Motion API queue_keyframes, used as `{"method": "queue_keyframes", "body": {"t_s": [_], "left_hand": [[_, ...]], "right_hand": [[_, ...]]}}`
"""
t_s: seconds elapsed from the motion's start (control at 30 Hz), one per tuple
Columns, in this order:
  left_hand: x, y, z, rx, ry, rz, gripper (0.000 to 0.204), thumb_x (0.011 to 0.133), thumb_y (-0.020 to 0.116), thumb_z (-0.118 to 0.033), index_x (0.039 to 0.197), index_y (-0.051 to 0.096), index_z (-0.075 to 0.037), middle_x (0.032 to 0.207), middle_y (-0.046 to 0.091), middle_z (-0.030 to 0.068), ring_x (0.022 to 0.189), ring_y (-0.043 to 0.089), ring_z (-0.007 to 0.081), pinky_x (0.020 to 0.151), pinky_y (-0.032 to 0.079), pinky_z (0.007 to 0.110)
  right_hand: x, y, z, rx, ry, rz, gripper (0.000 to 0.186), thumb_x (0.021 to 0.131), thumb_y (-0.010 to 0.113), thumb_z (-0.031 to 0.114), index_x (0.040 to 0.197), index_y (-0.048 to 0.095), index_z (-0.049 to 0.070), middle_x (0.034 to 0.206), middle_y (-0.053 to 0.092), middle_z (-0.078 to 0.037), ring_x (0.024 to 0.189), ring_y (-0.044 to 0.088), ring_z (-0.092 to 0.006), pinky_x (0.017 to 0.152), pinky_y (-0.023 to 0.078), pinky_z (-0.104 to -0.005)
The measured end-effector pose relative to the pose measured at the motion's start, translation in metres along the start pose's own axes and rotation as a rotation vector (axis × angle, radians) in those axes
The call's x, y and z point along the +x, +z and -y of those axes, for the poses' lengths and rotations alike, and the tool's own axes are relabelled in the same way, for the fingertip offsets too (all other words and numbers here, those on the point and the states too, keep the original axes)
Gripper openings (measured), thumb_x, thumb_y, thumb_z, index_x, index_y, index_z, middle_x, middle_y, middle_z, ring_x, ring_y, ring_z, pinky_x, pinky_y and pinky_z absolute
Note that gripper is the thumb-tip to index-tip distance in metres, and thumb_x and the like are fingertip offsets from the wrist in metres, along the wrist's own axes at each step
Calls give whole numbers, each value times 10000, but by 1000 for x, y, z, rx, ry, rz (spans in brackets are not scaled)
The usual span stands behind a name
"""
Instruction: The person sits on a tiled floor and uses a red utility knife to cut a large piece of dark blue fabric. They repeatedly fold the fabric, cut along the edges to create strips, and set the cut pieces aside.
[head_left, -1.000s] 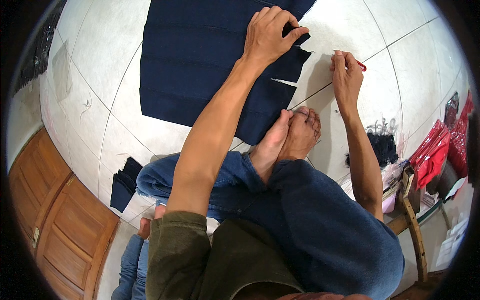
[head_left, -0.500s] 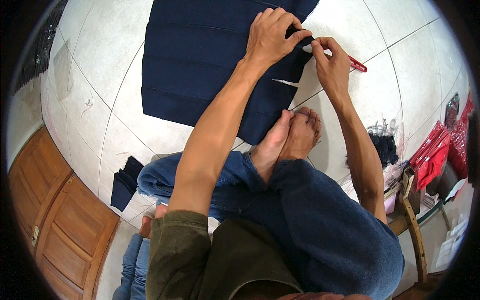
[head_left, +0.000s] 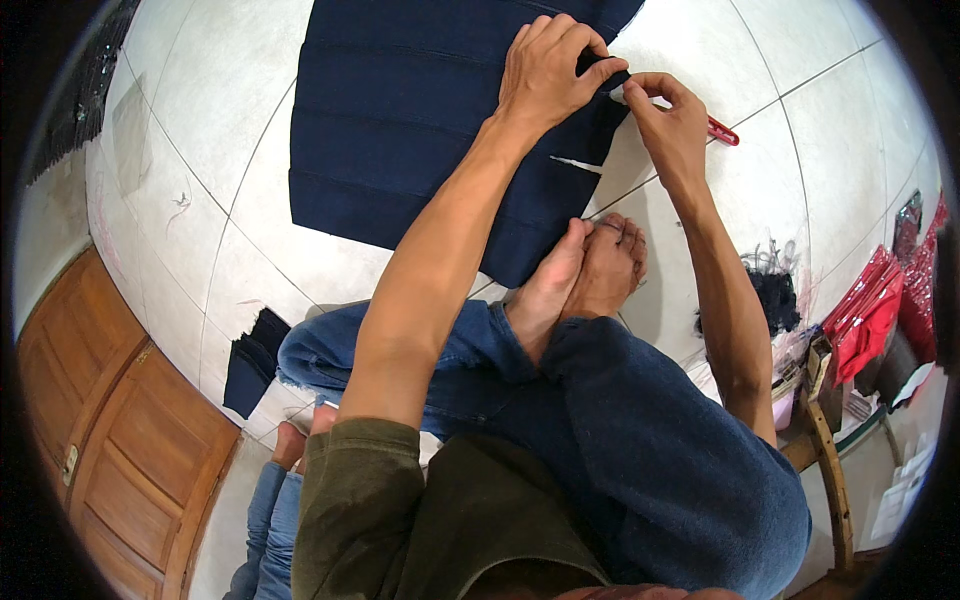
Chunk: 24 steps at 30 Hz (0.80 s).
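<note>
A large navy cloth (head_left: 400,130) with crosswise seams lies spread on the tiled floor in front of me. My left hand (head_left: 552,75) rests on its upper right part, thumb and fingers pinching a raised bit of the edge. Just beside it, my right hand (head_left: 668,125) has its thumb and forefinger pinched together at the same edge. What exactly lies between those fingertips is too small to make out. A red-handled tool (head_left: 723,130) sticks out behind my right hand; whether the hand holds it is hidden. Lower on the cloth's right edge a white slit (head_left: 577,164) shows.
My bare feet (head_left: 590,265) are close to the cloth's near corner. Small navy pieces (head_left: 253,362) lie to the left, dark scraps with loose threads (head_left: 775,295) to the right. Red plastic-wrapped packs (head_left: 865,310) and a wooden frame (head_left: 825,450) stand farther right. Another person's legs (head_left: 275,520) show at lower left.
The whole view has shifted slightly to the right. Both hands keep nearly the same pinch at the cloth's edge, and the cloth lies as before.
</note>
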<state>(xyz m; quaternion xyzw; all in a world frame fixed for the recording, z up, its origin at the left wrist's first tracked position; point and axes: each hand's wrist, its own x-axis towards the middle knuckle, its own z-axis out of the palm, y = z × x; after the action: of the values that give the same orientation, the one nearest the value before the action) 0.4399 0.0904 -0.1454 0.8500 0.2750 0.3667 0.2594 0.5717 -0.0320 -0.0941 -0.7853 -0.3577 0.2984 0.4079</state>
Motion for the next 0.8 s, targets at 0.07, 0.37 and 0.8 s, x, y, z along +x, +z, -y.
{"method": "queue_keyframes", "body": {"t_s": [0.07,0.37,0.8], "left_hand": [[0,0,0,10,-9,8,320,823,840,-406,867,708,-118,892,663,22,836,600,253,767,465,398],[0,-2,1,29,-2,21,308,814,848,-392,859,706,-122,863,651,22,834,601,254,752,460,396],[3,0,-5,24,-12,33,308,826,840,-395,873,716,-117,869,650,26,854,603,257,783,462,395]], "right_hand": [[3,2,0,-23,-9,4,272,888,693,213,961,750,-42,846,761,-112,762,692,-160,748,543,-311],[9,4,-10,-341,-387,-52,172,860,708,150,892,655,-11,828,676,-191,745,680,-346,692,532,-431],[13,-22,-19,-43,-80,43,269,979,689,251,1004,734,-13,877,760,-128,734,699,-196,694,541,-341]]}}
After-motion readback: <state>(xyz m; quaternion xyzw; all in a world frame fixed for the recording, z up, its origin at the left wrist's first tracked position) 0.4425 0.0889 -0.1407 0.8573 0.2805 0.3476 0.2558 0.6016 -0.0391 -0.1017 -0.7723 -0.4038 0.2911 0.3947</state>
